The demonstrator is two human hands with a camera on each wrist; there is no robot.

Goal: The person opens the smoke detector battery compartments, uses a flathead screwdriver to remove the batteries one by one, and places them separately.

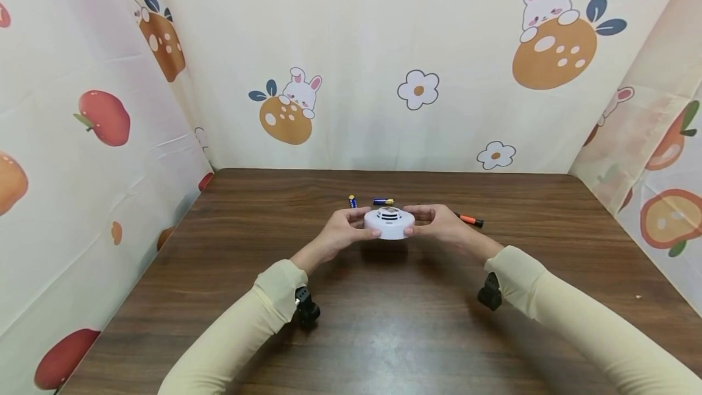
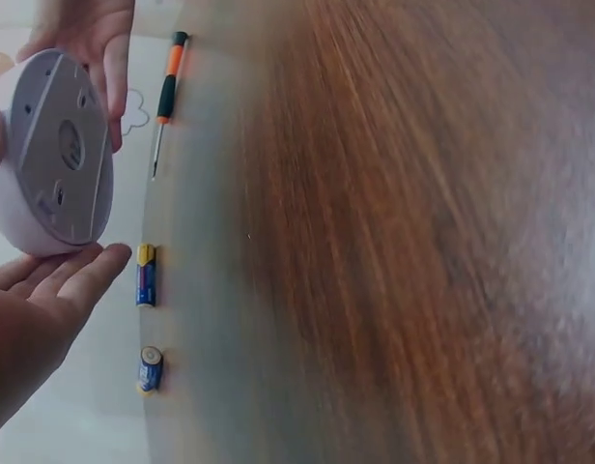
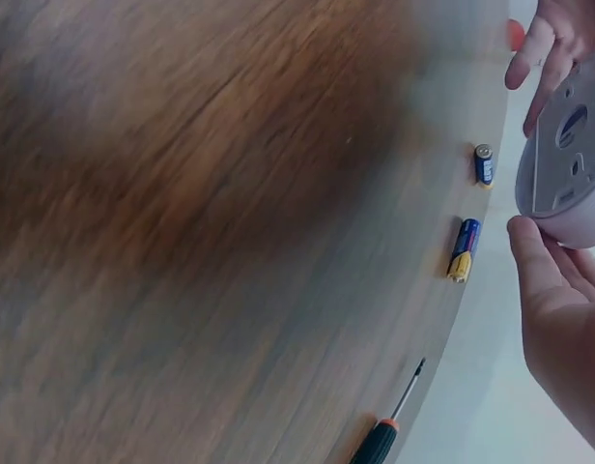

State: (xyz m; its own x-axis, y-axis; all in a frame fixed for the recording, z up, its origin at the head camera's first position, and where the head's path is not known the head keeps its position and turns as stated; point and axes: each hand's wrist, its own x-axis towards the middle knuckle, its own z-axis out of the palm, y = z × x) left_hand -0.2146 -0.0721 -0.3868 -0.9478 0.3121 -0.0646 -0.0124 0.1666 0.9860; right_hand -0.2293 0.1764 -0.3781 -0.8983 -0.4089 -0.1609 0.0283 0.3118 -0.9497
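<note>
A round white smoke detector [image 1: 389,225] is held up above the table between both hands, its vented dome facing up. My left hand [image 1: 341,231] grips its left side, thumb at the front edge and fingers behind. The right hand [image 1: 439,224] grips the opposite side in the same manner. In the left wrist view the flat underside of the smoke detector [image 2: 70,155] shows, with a round recess in its middle and small slots. The right wrist view shows that same underside, with the right hand [image 3: 568,319] at its lower rim.
Two blue and yellow batteries lie behind the hands: one battery [image 1: 353,202] pointing away, another battery [image 1: 383,202] lying crosswise. An orange and black screwdriver [image 1: 470,220] rests beyond the right hand. The brown wooden table [image 1: 384,346] backs onto a printed curtain [image 1: 362,35].
</note>
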